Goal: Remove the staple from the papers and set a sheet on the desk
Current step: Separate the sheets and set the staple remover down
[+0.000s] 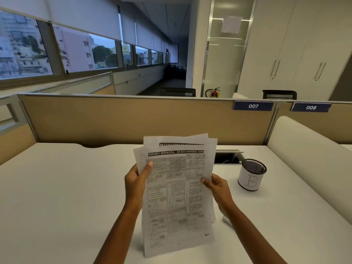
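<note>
- Left hand [136, 182] grips the left edge of the papers [175, 187]. The thumb lies on the front sheet and the fingers are curled behind.
- Right hand [217, 187] pinches the right edge of the same papers, thumb tip on the front and the rest of the fingers behind the sheet.
- Both forearms come up from the bottom of the frame.
- The papers are held upright, roughly centre frame, above the white bench [66, 187]. I cannot tell whether the lower edge touches it.
- The front sheet is printed with a black header bar and boxed columns; the small text is blurred.
- The sheets are fanned at the top, with several corners showing apart and a second black header peeking out behind the first.
- No staple can be made out at this size.
- A small shiny metal object [226, 220] lies on the bench just beside the right wrist. It is partly hidden and I cannot tell what it is.
- A black mesh cup [251, 175] with a white wrap marked "B" stands on the bench to the right of the papers, apart from them.
- An open cable hatch [227, 158] is set into the bench behind the papers, near the cup.
- A tan partition [114, 119] runs along the far edge of the bench, with blue tags "007" [253, 106] and "008" [311, 107] at its top.
- A red fire extinguisher [214, 92] shows beyond the partition.
- Windows with roller blinds [85, 16] are on the left and white cupboards [297, 54] on the right.
</note>
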A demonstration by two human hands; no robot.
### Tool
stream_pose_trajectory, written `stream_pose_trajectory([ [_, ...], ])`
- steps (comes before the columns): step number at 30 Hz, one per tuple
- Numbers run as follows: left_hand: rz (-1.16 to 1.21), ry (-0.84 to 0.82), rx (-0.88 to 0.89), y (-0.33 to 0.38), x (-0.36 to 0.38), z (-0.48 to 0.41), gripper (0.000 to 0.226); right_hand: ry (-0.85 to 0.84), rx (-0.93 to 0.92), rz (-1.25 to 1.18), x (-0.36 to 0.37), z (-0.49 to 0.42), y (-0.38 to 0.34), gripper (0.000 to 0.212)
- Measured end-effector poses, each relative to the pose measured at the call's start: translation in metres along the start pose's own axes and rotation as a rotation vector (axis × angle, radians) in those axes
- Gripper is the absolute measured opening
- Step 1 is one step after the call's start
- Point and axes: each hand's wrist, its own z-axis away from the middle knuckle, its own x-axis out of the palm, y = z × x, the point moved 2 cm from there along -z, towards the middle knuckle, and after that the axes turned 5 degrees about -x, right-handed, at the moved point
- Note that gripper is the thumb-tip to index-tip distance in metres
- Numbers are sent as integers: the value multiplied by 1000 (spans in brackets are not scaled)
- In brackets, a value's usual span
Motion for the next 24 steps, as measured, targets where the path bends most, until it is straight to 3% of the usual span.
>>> stream_pose_trajectory([
  [4,-94,-126,-41,-6,-4,8,6,85,-77,-83,4,4,-15,15],
  [10,-193,-137,89,5,5,11,9,72,-215,-154,7,7,-43,13],
  [13,-198,-181,43,-1,8,13,16,-12,-186,-97,9,13,-42,44],
  [17,-195,-139,48,-8,7,15,28,-9,-140,15,10,18,-35,30],
  [24,-160,-52,85,-5,1,9,15,89,-180,86,9,15,-41,15],
])
